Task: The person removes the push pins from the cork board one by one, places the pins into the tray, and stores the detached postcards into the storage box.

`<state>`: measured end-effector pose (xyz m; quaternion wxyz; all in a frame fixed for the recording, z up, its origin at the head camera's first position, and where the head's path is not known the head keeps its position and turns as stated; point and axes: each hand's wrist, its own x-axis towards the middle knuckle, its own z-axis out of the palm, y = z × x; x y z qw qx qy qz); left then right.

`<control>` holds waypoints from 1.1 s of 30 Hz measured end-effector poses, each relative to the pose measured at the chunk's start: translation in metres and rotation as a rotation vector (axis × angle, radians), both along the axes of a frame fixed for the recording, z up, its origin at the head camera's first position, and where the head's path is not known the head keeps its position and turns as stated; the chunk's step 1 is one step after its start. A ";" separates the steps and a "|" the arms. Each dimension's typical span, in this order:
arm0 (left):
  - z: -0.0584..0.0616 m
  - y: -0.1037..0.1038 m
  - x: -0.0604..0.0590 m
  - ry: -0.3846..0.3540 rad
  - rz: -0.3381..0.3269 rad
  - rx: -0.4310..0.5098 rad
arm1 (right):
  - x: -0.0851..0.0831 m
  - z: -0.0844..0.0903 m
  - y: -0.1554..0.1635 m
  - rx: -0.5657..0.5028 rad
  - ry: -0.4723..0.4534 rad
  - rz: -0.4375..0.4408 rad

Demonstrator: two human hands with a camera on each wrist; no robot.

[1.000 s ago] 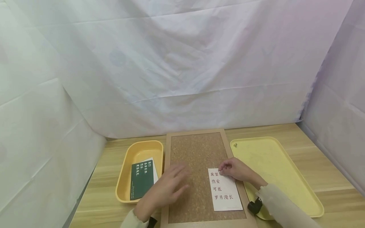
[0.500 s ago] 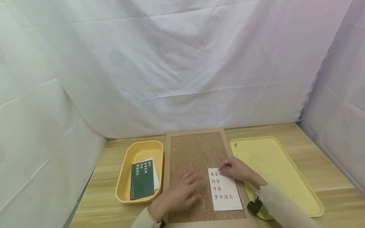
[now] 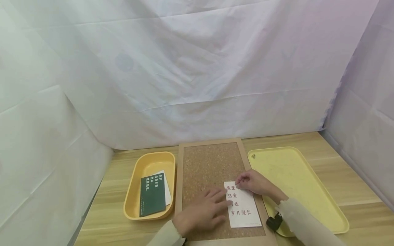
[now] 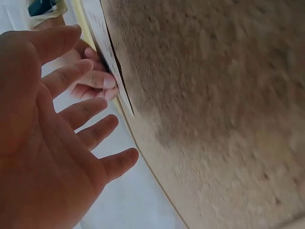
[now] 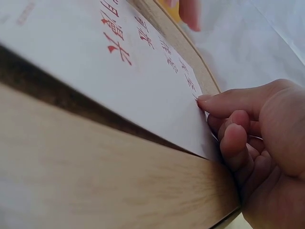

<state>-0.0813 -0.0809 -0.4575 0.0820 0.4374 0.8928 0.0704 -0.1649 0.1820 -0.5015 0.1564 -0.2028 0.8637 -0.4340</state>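
Observation:
A white card [image 3: 244, 218] with red Chinese characters lies on the framed corkboard [image 3: 212, 160], towards its near right part. My right hand [image 3: 253, 181] pinches the card's upper edge; in the right wrist view the thumb [image 5: 217, 101] is on its face and the other fingers are curled at the edge. Whether anything small sits under the fingertips cannot be seen. My left hand [image 3: 204, 209] is over the cork with fingers spread, its fingertips overlapping the card's left side in the head view. In the left wrist view its fingers [image 4: 121, 162] hold nothing.
Left of the board stands an orange-yellow bin [image 3: 130, 201] with a dark green card [image 3: 152, 196] and a white card [image 3: 167, 194] in it. At the right is a pale yellow tray [image 3: 292, 181] with a small cluster of tiny items [image 3: 253, 156]. White cloth [image 3: 197, 68] hangs behind.
My left hand has moved right, from beside the bin across the cork to the card's left side. The right hand and the white card have stayed in place.

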 end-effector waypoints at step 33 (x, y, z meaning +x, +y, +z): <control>-0.014 0.020 -0.001 -0.055 -0.024 -0.073 | 0.000 -0.002 0.001 0.005 0.007 0.009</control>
